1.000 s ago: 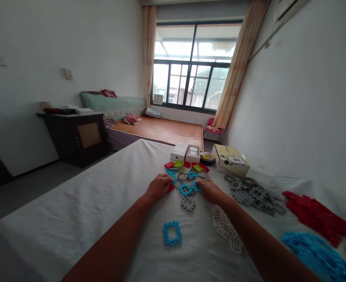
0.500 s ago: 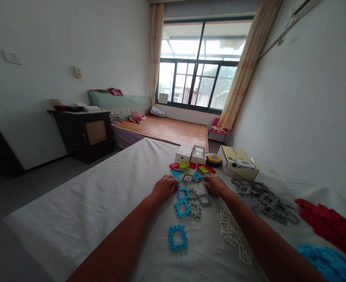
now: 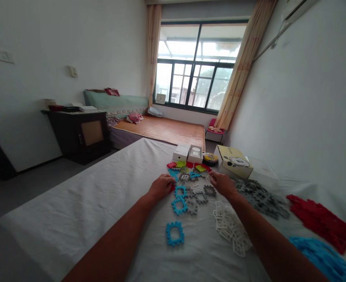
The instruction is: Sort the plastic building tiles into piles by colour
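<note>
My left hand (image 3: 162, 185) rests on the sheet with its fingers curled, beside blue toothed building pieces (image 3: 173, 172). A red piece (image 3: 172, 188) peeks out under its fingertips; what the fingers grip is hidden. At the far right of the assembled pieces, my right hand (image 3: 222, 183) has thumb and fingers pinched at a small white lattice piece (image 3: 208, 177). Between the hands lie a white window-like piece (image 3: 185, 177), a blue piece (image 3: 194, 175) and grey toothed pieces (image 3: 201, 197). Closer to me are blue square frames (image 3: 179, 205) and a separate blue frame (image 3: 175, 234).
Behind the pieces stand white boxes (image 3: 181, 152), a round black-and-yellow tin (image 3: 210, 158) and a yellow cartoon box (image 3: 234, 161). To the right lie heaps of white lattices (image 3: 230, 225), grey pieces (image 3: 261, 197), red pieces (image 3: 319, 217) and blue pieces (image 3: 322, 254).
My right hand has shifted slightly away from the blue piece, with a white lattice piece now at its fingertips. A dark grey piece shows below it. My left hand stays near the red piece.
</note>
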`<state>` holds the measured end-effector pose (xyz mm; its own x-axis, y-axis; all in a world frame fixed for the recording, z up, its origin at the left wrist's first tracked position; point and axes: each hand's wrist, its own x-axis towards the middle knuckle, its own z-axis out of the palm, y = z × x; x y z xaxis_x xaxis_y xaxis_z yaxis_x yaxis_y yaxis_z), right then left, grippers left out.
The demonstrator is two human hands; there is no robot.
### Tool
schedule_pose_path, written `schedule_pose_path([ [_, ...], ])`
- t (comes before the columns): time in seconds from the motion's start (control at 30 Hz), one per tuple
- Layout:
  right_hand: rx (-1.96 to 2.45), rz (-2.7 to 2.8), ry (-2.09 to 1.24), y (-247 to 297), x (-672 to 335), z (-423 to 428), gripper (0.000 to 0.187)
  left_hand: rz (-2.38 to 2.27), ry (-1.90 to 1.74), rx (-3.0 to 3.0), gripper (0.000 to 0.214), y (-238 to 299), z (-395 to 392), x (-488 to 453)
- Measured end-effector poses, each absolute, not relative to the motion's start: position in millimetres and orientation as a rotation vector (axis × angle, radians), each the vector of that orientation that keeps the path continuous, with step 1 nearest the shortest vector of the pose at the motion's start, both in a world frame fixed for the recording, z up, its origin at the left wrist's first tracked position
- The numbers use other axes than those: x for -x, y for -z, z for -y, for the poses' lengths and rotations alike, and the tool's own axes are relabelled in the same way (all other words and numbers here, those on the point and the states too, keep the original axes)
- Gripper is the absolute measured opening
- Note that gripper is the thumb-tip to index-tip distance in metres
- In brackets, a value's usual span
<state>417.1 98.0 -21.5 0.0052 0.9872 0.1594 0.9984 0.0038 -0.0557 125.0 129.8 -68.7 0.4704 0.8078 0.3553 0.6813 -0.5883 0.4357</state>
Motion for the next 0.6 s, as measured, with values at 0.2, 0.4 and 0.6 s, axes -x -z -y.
schedule_pose_path([
  [0.2,1.802,2.221,-0.715,9.4,-474.0,-55.3,0.018,-1.246,-0.833,-2.507,0.03,71.7,-130.5,-125.6],
  [0.4,1.803,2.254,-0.278,10.2,-425.3,-65.8,0.03,-1.238,-0.813,-2.501,0.033,71.8,-129.6,-126.3],
  [0.6,2.051,2.232,-0.032,30.7,-365.2,-102.3,0.033,-1.223,-0.771,-2.524,0.037,68.8,-128.5,-123.8],
])
